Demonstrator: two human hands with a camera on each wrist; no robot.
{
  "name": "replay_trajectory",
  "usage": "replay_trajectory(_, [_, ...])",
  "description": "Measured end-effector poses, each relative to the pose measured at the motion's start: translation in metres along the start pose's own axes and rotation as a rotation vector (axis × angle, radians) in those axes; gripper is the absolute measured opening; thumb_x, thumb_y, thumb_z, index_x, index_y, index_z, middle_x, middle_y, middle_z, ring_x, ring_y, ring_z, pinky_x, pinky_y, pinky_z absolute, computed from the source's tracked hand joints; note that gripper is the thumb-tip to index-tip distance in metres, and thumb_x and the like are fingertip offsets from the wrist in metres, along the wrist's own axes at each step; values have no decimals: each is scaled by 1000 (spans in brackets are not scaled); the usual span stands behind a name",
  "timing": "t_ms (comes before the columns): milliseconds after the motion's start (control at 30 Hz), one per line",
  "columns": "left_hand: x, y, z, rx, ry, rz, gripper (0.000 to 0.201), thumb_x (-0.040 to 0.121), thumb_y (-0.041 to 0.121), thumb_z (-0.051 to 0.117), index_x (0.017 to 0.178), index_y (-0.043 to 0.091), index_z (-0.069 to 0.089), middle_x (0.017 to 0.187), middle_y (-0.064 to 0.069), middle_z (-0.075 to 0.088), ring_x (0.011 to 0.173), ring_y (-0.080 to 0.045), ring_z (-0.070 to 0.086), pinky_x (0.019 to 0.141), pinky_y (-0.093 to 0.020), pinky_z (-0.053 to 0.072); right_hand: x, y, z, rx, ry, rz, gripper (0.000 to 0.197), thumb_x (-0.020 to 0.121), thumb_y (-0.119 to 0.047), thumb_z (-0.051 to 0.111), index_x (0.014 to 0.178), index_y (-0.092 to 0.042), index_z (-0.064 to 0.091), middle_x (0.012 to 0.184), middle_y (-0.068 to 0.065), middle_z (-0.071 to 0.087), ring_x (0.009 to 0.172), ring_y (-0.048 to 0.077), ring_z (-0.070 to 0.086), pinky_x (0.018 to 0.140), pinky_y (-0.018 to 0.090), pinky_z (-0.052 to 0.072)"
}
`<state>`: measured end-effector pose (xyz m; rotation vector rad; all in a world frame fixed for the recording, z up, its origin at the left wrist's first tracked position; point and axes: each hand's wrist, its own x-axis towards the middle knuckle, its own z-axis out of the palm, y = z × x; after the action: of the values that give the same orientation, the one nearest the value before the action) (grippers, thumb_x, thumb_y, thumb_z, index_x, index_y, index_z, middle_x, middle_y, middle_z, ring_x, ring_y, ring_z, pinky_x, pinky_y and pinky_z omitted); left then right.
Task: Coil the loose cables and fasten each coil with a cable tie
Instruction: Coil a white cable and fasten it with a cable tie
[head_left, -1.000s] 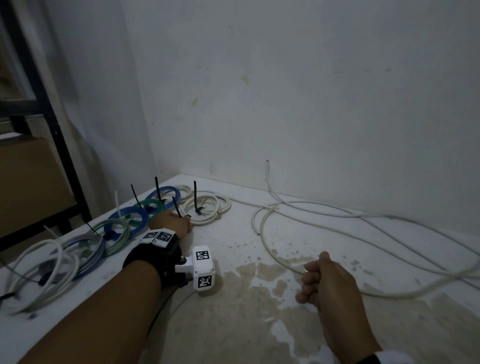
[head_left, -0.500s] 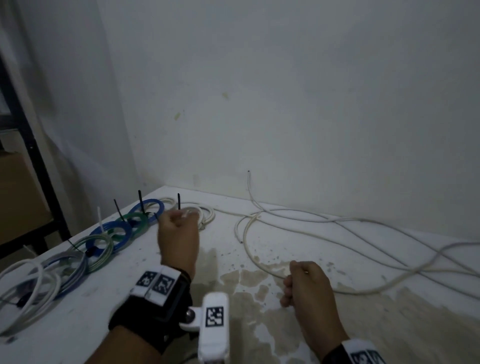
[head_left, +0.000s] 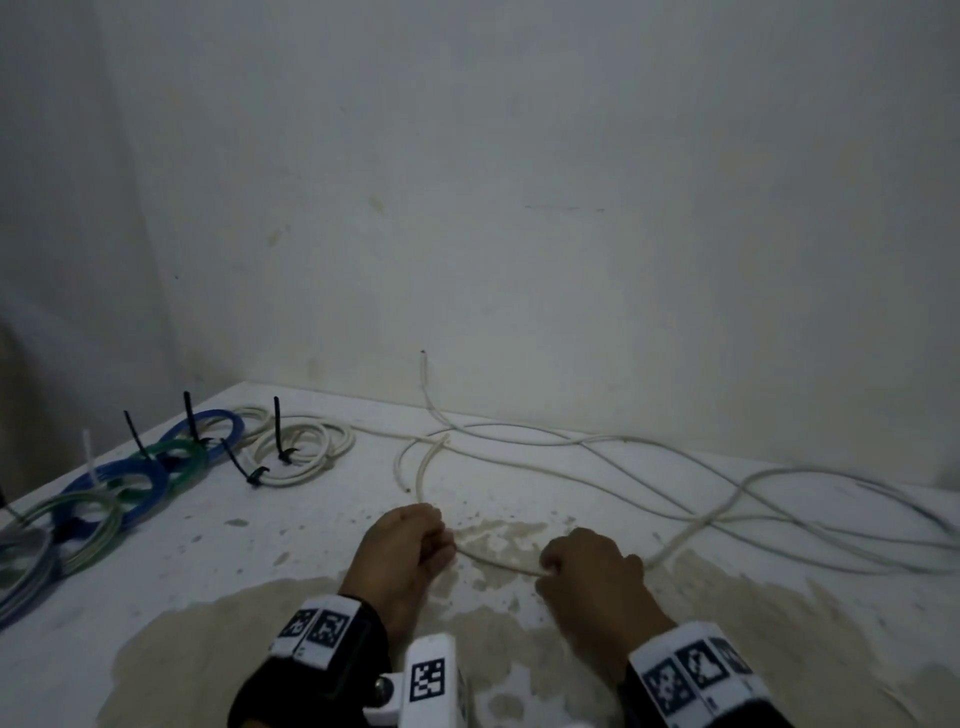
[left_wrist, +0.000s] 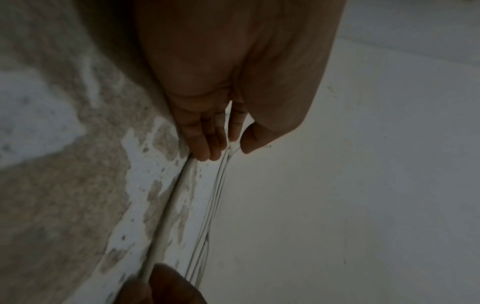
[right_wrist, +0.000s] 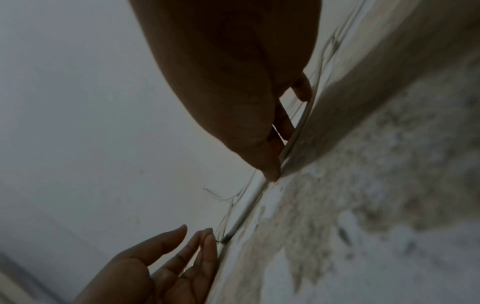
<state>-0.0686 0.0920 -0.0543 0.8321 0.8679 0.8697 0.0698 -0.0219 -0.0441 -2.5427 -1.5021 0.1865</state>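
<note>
Head view, cable: we are looking at a loose white cable (head_left: 571, 441) that is sprawling across the stained white table (head_left: 291, 525), from the back wall to just in front of us.
Head view, right hand: our right hand (head_left: 592, 571) is curling its fingers round a near stretch of that cable, we judge to anchor it while the first loop is being formed.
Head view, left hand: our left hand (head_left: 405, 545) is sitting just beside the cable's near end; the grip is hidden from here.
Head view, finished coils: tied coils (head_left: 171, 467) are lying in a row at far left, black cable ties (head_left: 280, 431) sticking up, probably parked clear of the working space.
Left wrist view: the fingers (left_wrist: 205, 133) are lying nearly straight, tips touching the cable (left_wrist: 168, 205); we cannot tell whether thumb and forefinger are pinching it.
Right wrist view: thumb and fingers are closing on the cable (right_wrist: 249, 203).
Writing: wrist bands are carrying square coded markers (head_left: 428, 680) only; we are reading no words or brands.
</note>
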Motion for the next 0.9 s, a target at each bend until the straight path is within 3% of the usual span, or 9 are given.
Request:
replay_trajectory(167, [-8,0,-2,510,-186,176,41,87,8,65,119,32,54,97,-7,58,78,-20,59,70,-33,50,-7,5,-18,-18,169,-184,19,98,-21,39,86,-28,52,85,-11,42,93,15,50,84,32,33])
replay_trajectory(267, [-17,4,8,755,-244,532,18,84,18,71,95,31,65,86,13,57,80,-1,55,75,-21,40,-17,9,-37,193,344,-342,24,100,-25,36,76,-24,43,70,-11,42,70,10,46,67,29,36])
replay_trajectory(333, [-20,6,12,780,-192,707,16,84,22,71,72,31,66,82,6,58,81,-1,53,70,-15,36,-24,14,-53,249,494,-417,22,97,-28,37,79,-23,48,70,-9,47,66,9,46,63,25,37])
replay_trajectory(400, [-25,9,14,719,-136,734,17,83,30,68,69,22,65,85,1,59,79,0,54,66,-7,36,-32,24,-74,244,620,-468,15,93,-30,42,83,-25,52,72,-9,50,65,3,45,64,13,35])
replay_trajectory(500, [-40,24,15,661,-218,707,39,81,42,59,65,7,59,63,-4,60,53,-2,52,54,-10,39,-42,46,-106,153,708,-475,16,87,-34,53,85,-21,63,70,-11,49,65,-8,41,64,5,31])
replay_trajectory(600, [-57,40,22,484,-346,592,42,77,45,57,62,6,56,50,-3,41,45,-13,39,44,-17,36,-51,71,-134,83,741,-422,29,88,-42,57,86,-15,68,70,-5,55,64,-2,46,62,8,33])
replay_trajectory(733, [-72,66,29,74,-559,327,23,83,22,62,63,11,65,53,4,29,41,-7,23,38,-18,18,-63,98,-153,78,758,-318,35,81,-54,50,86,-21,63,71,-4,58,66,10,53,60,15,35])
replay_trajectory(833, [-77,95,27,-283,-767,196,13,73,25,71,75,12,71,56,7,39,40,-3,33,35,-14,27,-65,116,-144,101,726,-295,35,86,-43,50,73,-14,63,66,1,60,64,16,55,59,25,41])
replay_trajectory(900, [-74,115,23,-431,-971,128,23,90,28,60,93,8,70,61,3,49,43,-7,36,42,-18,35,-64,129,-128,159,706,-241,24,89,-28,58,73,-11,64,68,5,62,66,22,59,61,32,44])
